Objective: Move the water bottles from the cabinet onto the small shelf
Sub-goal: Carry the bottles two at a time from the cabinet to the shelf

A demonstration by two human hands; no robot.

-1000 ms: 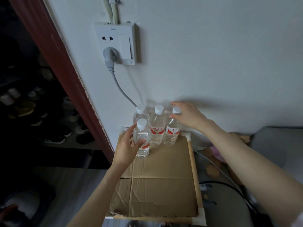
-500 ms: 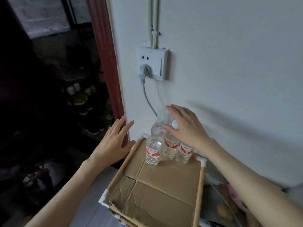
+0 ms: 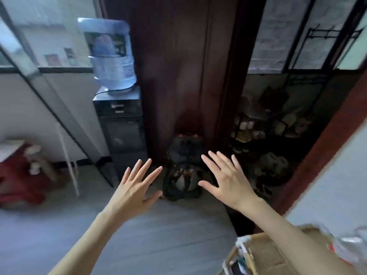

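Note:
My left hand (image 3: 137,185) and my right hand (image 3: 228,179) are both held out in front of me over the grey floor, fingers spread and straight, holding nothing. The small shelf (image 3: 264,255) with its cardboard top shows only at the bottom right corner. Blurred water bottles (image 3: 353,247) with red labels stand on it at the far right edge, behind my right forearm. No cabinet with bottles can be made out in this view.
A water dispenser (image 3: 121,124) with a large blue jug (image 3: 111,54) stands ahead on the left. A dark wooden door (image 3: 178,76) is straight ahead, with a dark bag (image 3: 182,171) at its foot. Shoe racks (image 3: 268,132) fill the right. Red stools (image 3: 17,175) sit far left.
My view has swung left, away from the wall and shelf toward the door. My left hand let go of its bottle, my right hand left the bottle caps, and both now hang free, spread.

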